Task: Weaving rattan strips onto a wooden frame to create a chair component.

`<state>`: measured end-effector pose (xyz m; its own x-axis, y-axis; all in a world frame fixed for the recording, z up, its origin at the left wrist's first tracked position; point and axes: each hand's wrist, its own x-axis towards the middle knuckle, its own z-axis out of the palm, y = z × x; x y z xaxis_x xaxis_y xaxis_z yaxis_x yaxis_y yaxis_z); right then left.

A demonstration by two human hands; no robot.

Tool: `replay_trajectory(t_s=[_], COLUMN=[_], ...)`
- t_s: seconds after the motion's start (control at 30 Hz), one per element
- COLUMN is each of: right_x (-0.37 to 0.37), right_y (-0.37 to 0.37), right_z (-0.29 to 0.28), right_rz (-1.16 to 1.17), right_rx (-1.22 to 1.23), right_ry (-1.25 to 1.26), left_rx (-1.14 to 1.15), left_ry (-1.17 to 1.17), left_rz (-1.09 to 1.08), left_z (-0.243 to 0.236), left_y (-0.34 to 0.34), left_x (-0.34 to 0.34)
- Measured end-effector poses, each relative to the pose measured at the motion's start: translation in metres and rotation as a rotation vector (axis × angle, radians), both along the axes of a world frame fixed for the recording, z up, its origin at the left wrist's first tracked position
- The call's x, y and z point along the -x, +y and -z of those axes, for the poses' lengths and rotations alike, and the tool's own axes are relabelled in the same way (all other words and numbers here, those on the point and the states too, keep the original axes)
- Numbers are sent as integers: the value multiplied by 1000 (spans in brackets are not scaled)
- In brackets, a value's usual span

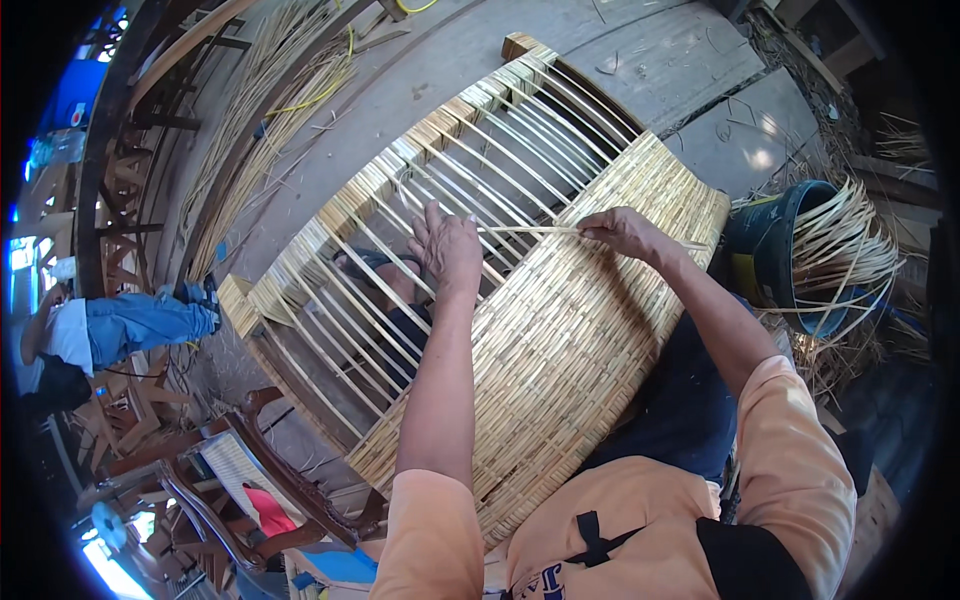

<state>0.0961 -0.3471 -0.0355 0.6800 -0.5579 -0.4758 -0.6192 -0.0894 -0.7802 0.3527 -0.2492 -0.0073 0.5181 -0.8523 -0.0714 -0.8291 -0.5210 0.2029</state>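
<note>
A partly woven wicker panel [540, 380] on a wooden frame lies before me, dense weave at the right, spaced pale strands [510, 160] across the left and far part. My left hand [448, 250] rests over these strands, fingers bent and spread apart. My right hand [620, 232] is closed on a pale strip [530, 229] at the edge of the dense weave; the strip runs leftward toward my left thumb, where its contact is hard to make out.
A dark bucket [760, 255] of loose strips stands at right. Long reeds [260, 130] lie on the concrete floor [680, 50] at upper left. Another person in jeans [140, 330] is at left. A dark wooden chair [190, 470] stands lower left. My legs [690, 390] show beneath the panel.
</note>
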Motion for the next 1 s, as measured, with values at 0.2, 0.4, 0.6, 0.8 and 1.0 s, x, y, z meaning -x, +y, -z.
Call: replay_trajectory(t_s=[0.2,0.4,0.6,0.8,1.0], right_x=[-92,-167,-194,-184,-194], right_y=[37,73,71,80,118], right_z=[-33,-41,-45,-48,-73], right_rz=[28,-29,-41,-104,-127], right_rx=[881,245,354,312,523], right_ry=[105,-276,127,99,-79], left_rx=[147,258,-150,22,225], left_ry=[-150,-52,-88,-66,-129], left_rz=[247,131,-20,7,174], left_z=[-63,-63,-39,-47,-82], left_y=[61,59,37,49,102], left_x=[-24,-43,-41,-48,-59])
